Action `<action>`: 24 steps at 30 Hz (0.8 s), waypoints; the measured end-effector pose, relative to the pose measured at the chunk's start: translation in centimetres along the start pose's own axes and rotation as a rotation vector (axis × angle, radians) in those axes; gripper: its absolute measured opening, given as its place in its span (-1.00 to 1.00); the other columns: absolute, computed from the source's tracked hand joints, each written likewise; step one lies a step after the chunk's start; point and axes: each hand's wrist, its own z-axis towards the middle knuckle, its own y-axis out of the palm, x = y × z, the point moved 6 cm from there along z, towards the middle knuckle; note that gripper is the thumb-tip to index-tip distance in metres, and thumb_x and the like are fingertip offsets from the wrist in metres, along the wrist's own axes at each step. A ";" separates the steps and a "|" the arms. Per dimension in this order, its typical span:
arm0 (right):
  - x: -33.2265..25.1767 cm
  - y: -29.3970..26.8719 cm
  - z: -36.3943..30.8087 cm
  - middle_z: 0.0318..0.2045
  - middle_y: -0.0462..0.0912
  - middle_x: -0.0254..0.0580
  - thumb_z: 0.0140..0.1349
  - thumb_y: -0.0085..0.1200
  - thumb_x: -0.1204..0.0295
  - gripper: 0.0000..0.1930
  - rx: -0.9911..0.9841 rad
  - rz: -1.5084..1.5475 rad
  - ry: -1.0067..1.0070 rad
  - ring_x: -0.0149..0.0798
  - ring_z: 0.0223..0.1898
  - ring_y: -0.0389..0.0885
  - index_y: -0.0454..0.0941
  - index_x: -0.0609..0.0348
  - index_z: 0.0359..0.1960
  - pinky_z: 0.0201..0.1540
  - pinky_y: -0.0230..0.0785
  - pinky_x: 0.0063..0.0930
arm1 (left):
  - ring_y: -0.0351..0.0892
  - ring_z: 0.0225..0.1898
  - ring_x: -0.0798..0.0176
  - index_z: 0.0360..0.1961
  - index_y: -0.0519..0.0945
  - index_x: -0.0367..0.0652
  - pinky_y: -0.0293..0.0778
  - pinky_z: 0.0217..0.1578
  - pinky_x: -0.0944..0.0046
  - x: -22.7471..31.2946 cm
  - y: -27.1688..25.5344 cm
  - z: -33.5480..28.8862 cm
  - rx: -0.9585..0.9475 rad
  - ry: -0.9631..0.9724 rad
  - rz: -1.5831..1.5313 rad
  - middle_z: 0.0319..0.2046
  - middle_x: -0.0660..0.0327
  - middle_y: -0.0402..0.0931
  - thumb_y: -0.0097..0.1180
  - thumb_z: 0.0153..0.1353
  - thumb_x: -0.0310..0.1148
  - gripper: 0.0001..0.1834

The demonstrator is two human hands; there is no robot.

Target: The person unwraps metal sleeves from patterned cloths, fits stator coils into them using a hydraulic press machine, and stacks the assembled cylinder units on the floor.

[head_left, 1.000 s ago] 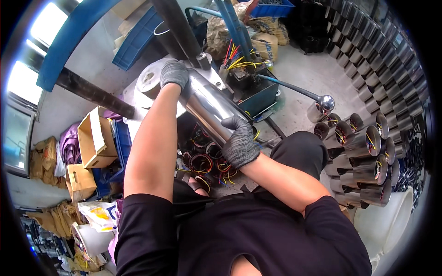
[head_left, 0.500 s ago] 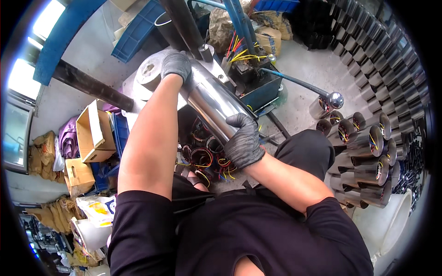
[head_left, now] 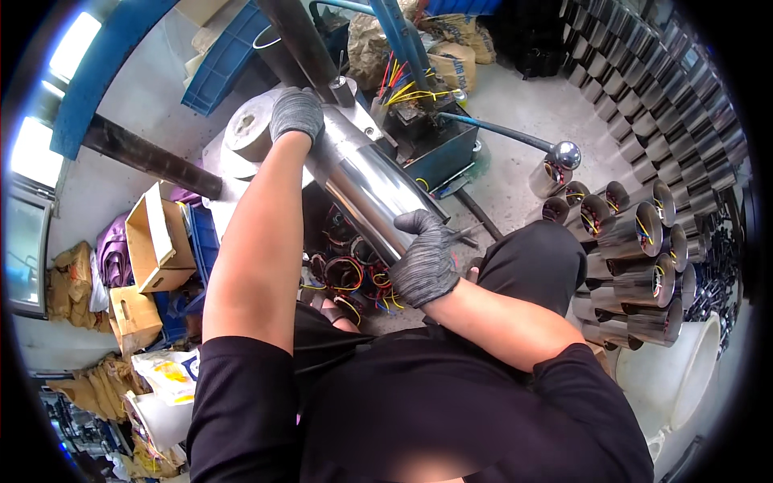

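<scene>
A shiny metal tube (head_left: 378, 189) slants across in front of me, its far part duller grey. At its far end lies my left hand (head_left: 298, 114) in a grey knit glove, curled over the tube beside a round pale-grey block (head_left: 249, 129); its fingertips are hidden. My right hand (head_left: 424, 259), gloved the same way, is closed round the tube's near end, thumb on top and the other fingers mostly out of sight underneath. Below the tube, several wire-wound rings (head_left: 345, 274) with coloured leads lie near my foot.
A blue lever (head_left: 499, 131) with a ball end juts right from a dark machine base (head_left: 443, 157). Several tubes with wires inside (head_left: 604, 229) stand at right, before a tall stack of shiny tubes (head_left: 636, 121). Cardboard boxes (head_left: 161, 249) and a blue crate (head_left: 224, 60) are at left.
The view has shifted slightly, so the surroundings sit further left. The right hand and tube's near end have moved slightly toward me and to the right; both hands keep their hold.
</scene>
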 end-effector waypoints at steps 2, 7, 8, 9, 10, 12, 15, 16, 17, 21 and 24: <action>-0.2 -0.9 1.5 -0.08 0.64 -0.02 0.06 0.19 0.32 -0.59 -0.051 -0.223 -0.186 -0.09 -0.11 0.62 0.55 0.14 -0.02 0.05 0.47 -0.29 | 0.62 0.06 -0.26 -0.05 0.70 -0.31 0.51 0.10 -0.12 -1.5 0.7 0.6 0.073 -0.006 -0.020 0.00 -0.24 0.62 -0.16 0.46 -0.18 -0.53; 2.3 -5.0 9.1 -0.03 0.64 0.03 0.10 0.15 0.37 -0.61 -0.267 -0.256 -0.243 -0.09 -0.02 0.63 0.53 0.16 0.00 0.17 0.46 -0.32 | 0.61 0.09 -0.24 -0.03 0.68 -0.34 0.49 0.13 -0.12 -3.8 3.1 2.4 0.026 -0.001 0.044 0.05 -0.23 0.60 -0.21 0.49 -0.14 -0.49; 1.7 -5.3 9.4 0.00 0.64 0.04 0.10 0.13 0.37 -0.59 -0.382 -0.488 -0.425 -0.08 0.01 0.63 0.53 0.17 0.02 0.21 0.45 -0.30 | 0.62 0.07 -0.24 -0.01 0.68 -0.34 0.50 0.13 -0.12 -3.1 2.9 2.2 0.018 0.042 0.067 0.05 -0.23 0.61 -0.21 0.49 -0.15 -0.49; 1.3 -5.9 10.1 0.03 0.64 0.04 0.09 0.12 0.37 -0.55 -0.447 -0.612 -0.500 -0.06 0.03 0.63 0.52 0.18 0.06 0.23 0.44 -0.26 | 0.63 0.06 -0.24 0.00 0.68 -0.34 0.50 0.12 -0.12 -2.4 2.7 1.9 0.010 0.084 0.089 0.04 -0.22 0.61 -0.20 0.49 -0.16 -0.50; 1.2 -5.6 10.0 0.05 0.63 0.04 0.08 0.10 0.37 -0.52 -0.519 -0.734 -0.577 -0.04 0.05 0.63 0.51 0.19 0.10 0.25 0.43 -0.23 | 0.66 0.03 -0.22 0.02 0.67 -0.34 0.53 0.10 -0.10 -2.6 2.4 1.8 0.012 0.119 0.158 0.03 -0.21 0.63 -0.17 0.46 -0.24 -0.54; 0.5 -2.8 6.9 0.10 0.62 0.05 0.05 0.08 0.38 -0.43 -0.557 -0.506 -0.326 0.00 0.08 0.62 0.48 0.21 0.17 0.27 0.42 -0.16 | 0.66 0.03 -0.20 0.03 0.67 -0.34 0.54 0.10 -0.09 -3.7 1.8 1.7 -0.005 0.106 0.199 0.03 -0.19 0.63 -0.16 0.43 -0.28 -0.56; -0.7 -1.1 5.0 0.12 0.61 0.05 -0.02 0.06 0.40 -0.35 -0.472 -0.067 0.071 0.05 0.11 0.62 0.45 0.26 0.23 0.29 0.42 -0.09 | 0.69 0.01 -0.16 -0.01 0.71 -0.32 0.57 0.09 -0.04 -2.0 1.1 1.3 -0.085 0.145 0.316 0.02 -0.17 0.65 -0.11 0.35 -0.38 -0.60; -0.9 -0.4 4.0 0.10 0.62 0.06 -0.01 0.06 0.39 -0.37 -0.481 -0.072 0.044 0.03 0.11 0.62 0.46 0.25 0.21 0.28 0.43 -0.09 | 0.69 0.01 -0.15 -0.02 0.72 -0.31 0.58 0.09 -0.03 -2.7 1.0 1.8 -0.060 0.112 0.260 0.00 -0.16 0.66 -0.09 0.33 -0.38 -0.61; -1.0 0.4 3.1 0.08 0.62 0.07 0.00 0.06 0.39 -0.39 -0.490 -0.077 0.017 0.02 0.10 0.63 0.47 0.25 0.19 0.28 0.43 -0.09 | 0.69 0.01 -0.14 -0.03 0.72 -0.30 0.58 0.08 -0.02 -3.5 1.1 2.0 -0.034 0.079 0.205 -0.01 -0.15 0.67 -0.07 0.31 -0.38 -0.62; -1.6 -1.8 6.9 -0.02 0.64 0.07 0.01 0.12 0.35 -0.49 -0.496 -0.809 -0.735 -0.04 0.01 0.64 0.54 0.23 0.07 0.23 0.47 -0.11 | 0.69 0.01 -0.15 -0.04 0.73 -0.28 0.58 0.07 -0.02 -1.5 1.0 1.5 -0.042 0.124 0.319 -0.02 -0.13 0.68 -0.03 0.29 -0.35 -0.63; -0.5 1.1 1.2 -0.19 0.61 -0.02 0.03 0.22 0.30 -0.63 -0.045 -0.136 -0.134 -0.15 -0.15 0.62 0.58 0.16 -0.11 0.06 0.51 -0.22 | 0.65 0.09 -0.11 0.06 0.69 -0.20 0.54 0.12 -0.02 -1.7 0.4 0.9 -0.084 0.096 0.364 0.05 -0.10 0.65 -0.02 0.30 -0.32 -0.60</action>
